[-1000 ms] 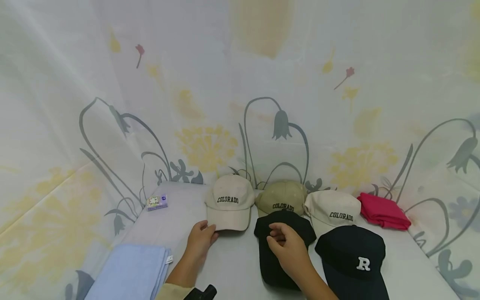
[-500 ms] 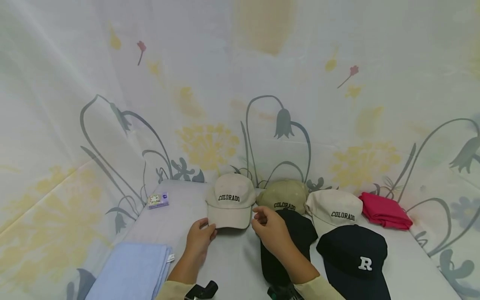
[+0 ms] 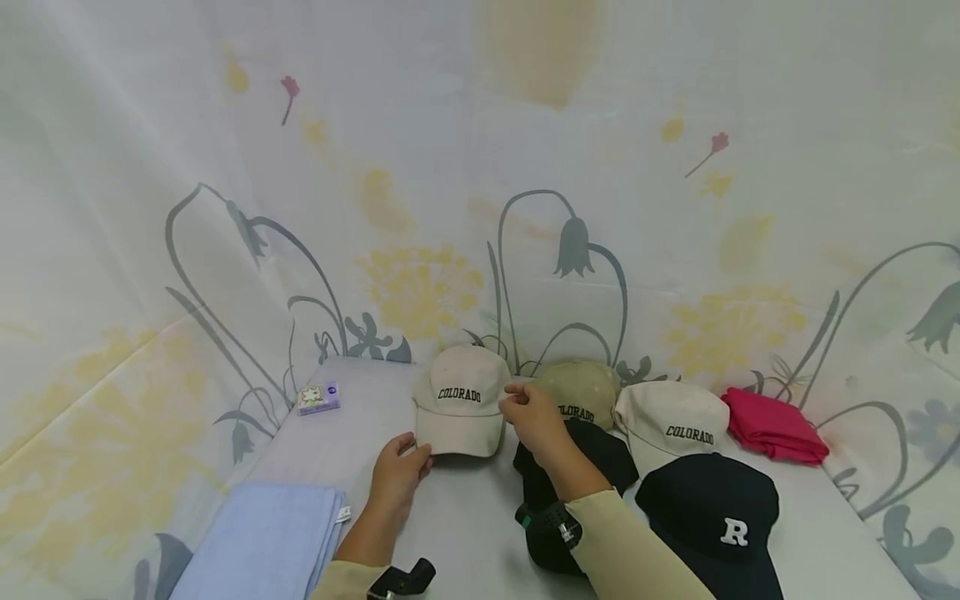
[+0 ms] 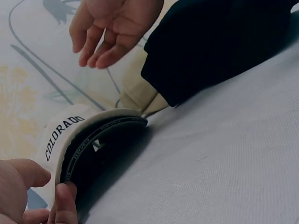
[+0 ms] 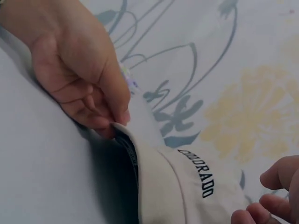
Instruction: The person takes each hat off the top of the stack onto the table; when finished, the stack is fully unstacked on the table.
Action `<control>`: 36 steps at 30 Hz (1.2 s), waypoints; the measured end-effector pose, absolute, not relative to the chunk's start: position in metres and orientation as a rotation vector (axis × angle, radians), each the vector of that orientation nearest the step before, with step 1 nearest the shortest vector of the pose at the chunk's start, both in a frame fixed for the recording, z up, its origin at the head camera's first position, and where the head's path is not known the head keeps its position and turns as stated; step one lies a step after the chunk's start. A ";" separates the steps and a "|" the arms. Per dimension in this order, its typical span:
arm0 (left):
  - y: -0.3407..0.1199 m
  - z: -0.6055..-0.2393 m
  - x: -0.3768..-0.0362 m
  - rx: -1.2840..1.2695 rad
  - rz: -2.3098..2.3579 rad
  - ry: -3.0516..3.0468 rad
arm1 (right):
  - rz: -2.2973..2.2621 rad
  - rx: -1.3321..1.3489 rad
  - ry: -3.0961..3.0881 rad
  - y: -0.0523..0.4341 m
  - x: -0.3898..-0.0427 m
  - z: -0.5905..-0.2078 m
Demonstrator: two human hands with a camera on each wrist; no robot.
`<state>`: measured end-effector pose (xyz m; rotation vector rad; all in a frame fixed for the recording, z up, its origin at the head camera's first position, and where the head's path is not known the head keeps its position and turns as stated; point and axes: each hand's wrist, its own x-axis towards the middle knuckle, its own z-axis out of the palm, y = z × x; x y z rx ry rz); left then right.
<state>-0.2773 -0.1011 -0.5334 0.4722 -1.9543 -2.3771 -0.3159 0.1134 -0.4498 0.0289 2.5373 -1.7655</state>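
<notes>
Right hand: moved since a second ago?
Yes. The right hand went left and away, off the plain black cap to beside the left beige COLORADO baseball cap.

The cream cap (image 3: 462, 398), whose brim the left hand (image 3: 397, 477) pinches, bears "COLORADO" in dark block letters across its front, readable in all three views; the same word stands on the khaki cap (image 3: 581, 392), partly hidden by the right hand (image 3: 534, 417), and on the off-white cap (image 3: 670, 415). The black cap (image 3: 712, 504) carries a white "R"; lettering along the cream cap's inner band is too small to read.
</notes>
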 end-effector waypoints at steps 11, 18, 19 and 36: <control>-0.101 -0.531 -0.273 0.471 -2.347 -2.021 | -1.975 0.274 2.339 0.093 -0.342 -0.471; -0.100 -0.532 -0.274 0.486 -2.321 -2.051 | -1.933 0.408 2.419 0.076 -0.351 -0.482; -0.100 -0.532 -0.274 0.483 -2.310 -2.058 | -1.921 0.417 2.440 0.073 -0.351 -0.483; -0.100 -0.533 -0.275 0.463 -2.260 -2.108 | -1.890 0.407 2.418 0.069 -0.350 -0.498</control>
